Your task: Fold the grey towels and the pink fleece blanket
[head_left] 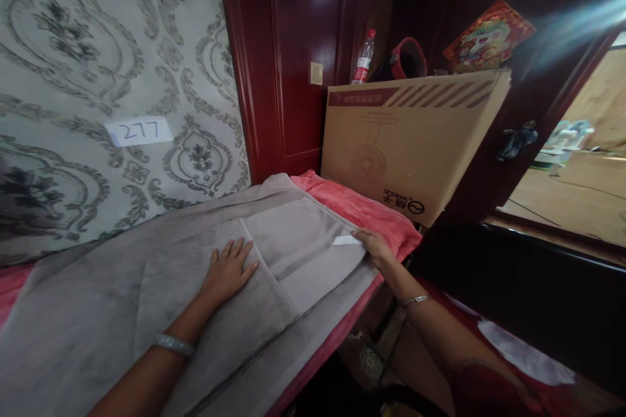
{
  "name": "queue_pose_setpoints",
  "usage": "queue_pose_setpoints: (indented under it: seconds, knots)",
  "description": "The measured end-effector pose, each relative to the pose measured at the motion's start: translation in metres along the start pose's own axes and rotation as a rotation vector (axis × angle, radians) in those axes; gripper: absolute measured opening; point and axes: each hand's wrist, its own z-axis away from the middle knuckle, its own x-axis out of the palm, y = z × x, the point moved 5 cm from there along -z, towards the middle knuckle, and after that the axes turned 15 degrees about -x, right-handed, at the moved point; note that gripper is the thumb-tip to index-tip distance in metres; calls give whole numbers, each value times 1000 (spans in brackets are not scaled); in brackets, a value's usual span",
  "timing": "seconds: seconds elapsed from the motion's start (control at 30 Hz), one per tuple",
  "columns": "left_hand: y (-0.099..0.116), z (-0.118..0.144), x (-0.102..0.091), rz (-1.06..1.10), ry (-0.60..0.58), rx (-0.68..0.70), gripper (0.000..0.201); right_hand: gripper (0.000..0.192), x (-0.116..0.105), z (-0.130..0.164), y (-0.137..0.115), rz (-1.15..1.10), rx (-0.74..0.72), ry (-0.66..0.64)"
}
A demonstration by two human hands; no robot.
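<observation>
A grey plush cloth (195,300), partly folded over itself, lies spread on a pink plush blanket (362,208). My left hand (229,267) rests flat on the folded grey layer, palm down, its fingers spread beside a seam. At the cloth's right edge, my right hand (374,247) is closed on the border with the thumb side up. Just left of those fingertips, a white label (347,240) lies on the cloth. The underside of the right-hand grip is hidden.
Behind the blanket stands a large cardboard box (391,143), with a plastic bottle (362,58) and a red ring-shaped roll (408,58) at its top. Patterned wallpaper bearing a paper marked 277 (139,131) is on the left. A black surface (528,293) lies at right.
</observation>
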Motion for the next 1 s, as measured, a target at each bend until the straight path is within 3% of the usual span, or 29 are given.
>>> queue_pose_setpoints:
  seconds: [0.1,0.23,0.33,0.47,0.6,0.7,0.8,0.9,1.0]
  knots:
    - [1,1,-1,32,-10,-3,66,40,14,13,0,-143,-15,14]
    - [-2,2,2,101,-44,4,68,31,27,26,5,-317,55,79]
    - [-8,-2,4,308,-109,-18,75,24,30,24,2,-320,120,109]
    - [-23,-12,1,691,-212,-88,74,26,48,8,-27,-298,82,25]
    - [-39,-25,-8,941,-245,-159,64,24,98,-3,-79,-304,6,-66]
    - [-54,-30,-15,1182,-291,-243,73,33,156,13,-129,-225,-177,-260]
    - [-69,-29,-23,1386,-365,-287,85,34,220,58,-164,-93,-416,-555]
    - [-90,-19,-30,1579,-403,-351,83,39,267,122,-169,51,-608,-848]
    - [-115,-4,-28,1747,-353,-520,64,44,287,171,-151,267,-667,-1045]
